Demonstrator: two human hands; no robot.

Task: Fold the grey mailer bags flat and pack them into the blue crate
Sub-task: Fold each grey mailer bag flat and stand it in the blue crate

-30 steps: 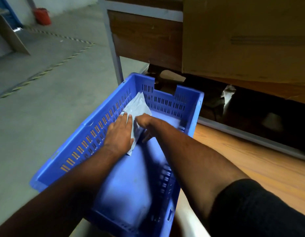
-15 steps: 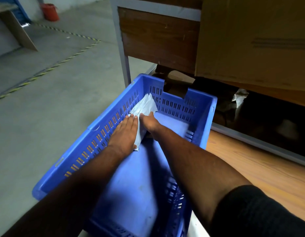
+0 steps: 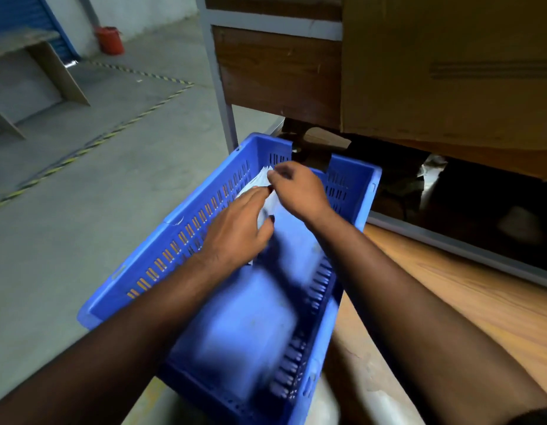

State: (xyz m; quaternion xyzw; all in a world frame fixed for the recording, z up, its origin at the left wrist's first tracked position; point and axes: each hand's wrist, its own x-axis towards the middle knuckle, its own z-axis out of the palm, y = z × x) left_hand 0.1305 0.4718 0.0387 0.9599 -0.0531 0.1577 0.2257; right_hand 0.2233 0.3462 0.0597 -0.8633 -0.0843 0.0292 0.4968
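Both hands work inside the blue crate (image 3: 161, 228), at its far left corner. Folded grey mailer bags (image 3: 267, 207) stand leaning against the crate's left wall. Left hand (image 3: 235, 228) lies flat on the bags, fingers straight, pressing. Right hand (image 3: 299, 190) hovers at the bags' top edge, fingers curled; whether it pinches the edge cannot be told. Crate sits on a wooden table (image 3: 480, 305).

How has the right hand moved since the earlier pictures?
Yes: the right hand has lifted off the mailer bags, toward the blue crate's far wall.
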